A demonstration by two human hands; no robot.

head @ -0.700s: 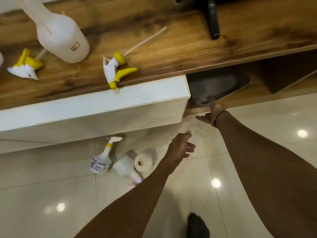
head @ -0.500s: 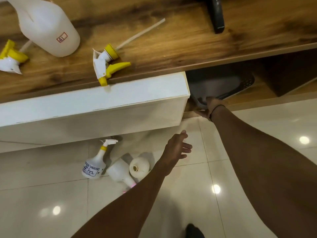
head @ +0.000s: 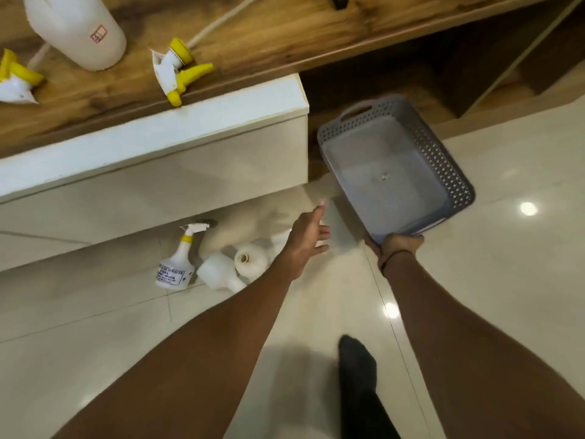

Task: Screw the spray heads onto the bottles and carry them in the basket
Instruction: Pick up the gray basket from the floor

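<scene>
My right hand (head: 397,248) grips the near rim of an empty grey perforated basket (head: 443,160) and holds it above the floor, out in front of the low shelf. To its left my left hand (head: 308,237) hovers open and holds nothing. On the floor below lie a small spray bottle with a yellow collar (head: 177,261) and two white headless bottles (head: 240,264) on their sides. Up on the wooden counter rest two yellow-and-white spray heads, one with a tube (head: 177,69) and one at the left edge (head: 15,80), beside a big white bottle (head: 76,26).
The counter's wooden top (head: 285,36) overhangs a white drawer front (head: 158,147). A dark open shelf recess (head: 395,68) lies behind the basket. A dark-socked foot (head: 357,372) stands on the glossy tiled floor (head: 506,280).
My right hand reached into the low shelf, took hold of the grey basket and pulled it out into the open. My left hand stayed hovering over the floor bottles.
</scene>
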